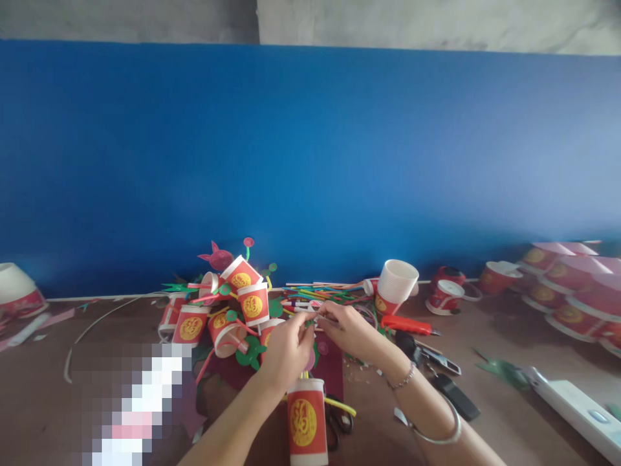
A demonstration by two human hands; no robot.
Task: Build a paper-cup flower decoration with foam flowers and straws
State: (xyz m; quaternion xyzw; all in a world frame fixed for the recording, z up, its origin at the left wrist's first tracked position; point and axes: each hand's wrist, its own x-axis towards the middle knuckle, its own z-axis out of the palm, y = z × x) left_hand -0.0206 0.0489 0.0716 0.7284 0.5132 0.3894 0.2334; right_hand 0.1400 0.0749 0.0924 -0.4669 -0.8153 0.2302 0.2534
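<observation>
My left hand (287,353) and my right hand (350,331) meet over the table, fingertips pinched together on a small green and pink paper piece (314,320). Right below my left hand stands an upright red paper cup with a gold emblem (306,421). Just beyond my hands lies a heap of red cups with paper flowers and straws (233,304). Loose coloured straws (315,292) are scattered behind my fingers. Black scissors (339,421) lie beside the upright cup.
A tilted stack of white cups (396,281) and a red box cutter (410,325) sit to the right. More red cups (572,285) line the far right. A white bar-shaped object (577,411), dark tools (436,366) and a blue wall panel (310,162) surround the brown table (509,343).
</observation>
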